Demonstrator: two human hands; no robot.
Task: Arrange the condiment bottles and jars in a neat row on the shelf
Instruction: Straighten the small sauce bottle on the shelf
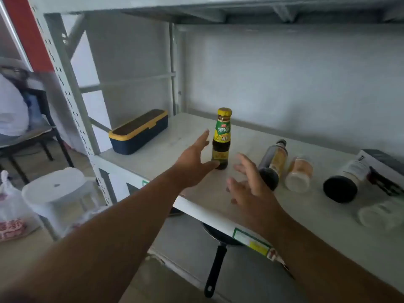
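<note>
A dark sauce bottle (pixel 222 138) with a yellow cap and green label stands upright on the white shelf (pixel 166 147). My left hand (pixel 194 162) is open just left of its base, thumb almost touching it. My right hand (pixel 249 184) is open to the bottle's right, fingers spread, holding nothing. Lying on their sides further right are a dark bottle (pixel 272 165) with a yellow label, a small jar (pixel 298 173) of pale orange powder, a black-based jar (pixel 345 182) with a white label, and a clear jar (pixel 380 212) near the front edge.
A navy box (pixel 137 133) with a yellow rim sits at the shelf's left end. A black-and-white carton (pixel 382 169) lies at the far right. A frying pan (pixel 216 263) rests on the shelf below. A white stool (pixel 59 189) and a plastic bag (pixel 11 213) stand on the floor at left.
</note>
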